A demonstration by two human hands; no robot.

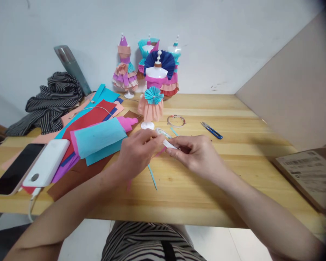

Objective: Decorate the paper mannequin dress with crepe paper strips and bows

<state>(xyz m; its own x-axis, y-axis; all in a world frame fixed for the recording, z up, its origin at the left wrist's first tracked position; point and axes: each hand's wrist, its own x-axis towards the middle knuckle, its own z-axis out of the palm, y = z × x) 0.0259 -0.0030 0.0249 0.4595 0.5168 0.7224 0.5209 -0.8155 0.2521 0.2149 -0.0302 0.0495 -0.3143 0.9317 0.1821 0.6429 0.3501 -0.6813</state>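
A small white strip (pixel 169 144) is pinched between the thumb and fingers of my right hand (pixel 198 154). My left hand (pixel 141 146) is closed just left of it, fingertips close to the strip's end; what they hold, if anything, is hidden. Below the fingertips shows a bit of pink paper (pixel 160 151). Partly covered behind the hands lies a pale roll, perhaps tape (pixel 163 133). A thin blue paper strip (pixel 152 177) lies on the wooden table (pixel 179 203) beneath my left hand. Just beyond stands a mini dress form (pixel 151 108) with a peach skirt and blue rosette.
More paper-dressed forms (pixel 125 69) stand against the wall. Blue-handled thread snips (pixel 212 130) and a wire ring (pixel 176 121) lie behind my right hand. Coloured paper sheets (pixel 100 136), a phone (pixel 17 168) and a white power bank (pixel 46 163) fill the left; a cardboard box (pixel 304 174) sits right.
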